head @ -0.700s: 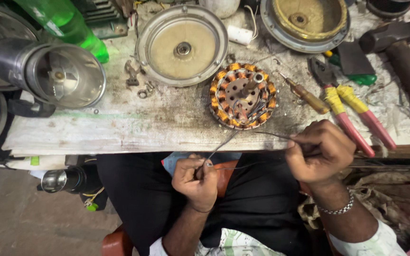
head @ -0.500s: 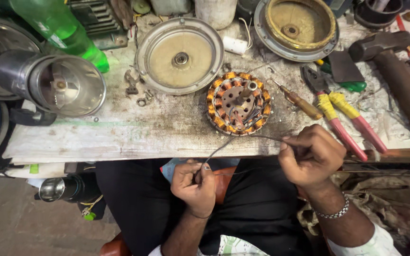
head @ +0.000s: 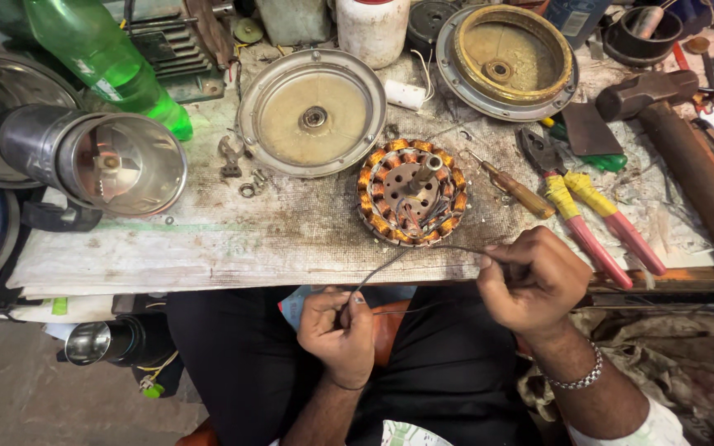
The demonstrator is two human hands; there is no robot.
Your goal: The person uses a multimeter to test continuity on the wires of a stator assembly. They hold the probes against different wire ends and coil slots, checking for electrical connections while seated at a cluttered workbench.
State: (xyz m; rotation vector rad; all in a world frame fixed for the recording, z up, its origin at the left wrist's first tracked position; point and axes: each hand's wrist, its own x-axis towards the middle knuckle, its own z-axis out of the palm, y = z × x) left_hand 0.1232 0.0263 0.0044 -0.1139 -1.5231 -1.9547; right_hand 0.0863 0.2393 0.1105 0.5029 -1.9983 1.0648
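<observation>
A round motor stator (head: 411,192) with copper-orange windings lies on the worn workbench (head: 208,239), near its front edge. Thin wires (head: 390,258) run from the stator down toward me. My left hand (head: 339,332) is below the bench edge, over my lap, pinching the lower end of the wires. My right hand (head: 533,281) is at the bench edge right of the stator, fingers closed on the other wire end. A metal bracelet (head: 576,378) is on the right wrist.
Two round metal motor covers (head: 311,111) (head: 508,59) lie behind the stator. A screwdriver (head: 512,188), pliers with yellow-red handles (head: 592,215) and a hammer (head: 679,136) sit at right. A green bottle (head: 101,58) and a shiny metal cup (head: 101,161) stand at left.
Both hands keep their hold on the wires with only small shifts; the view has tilted slightly, bringing the bench lower in frame.
</observation>
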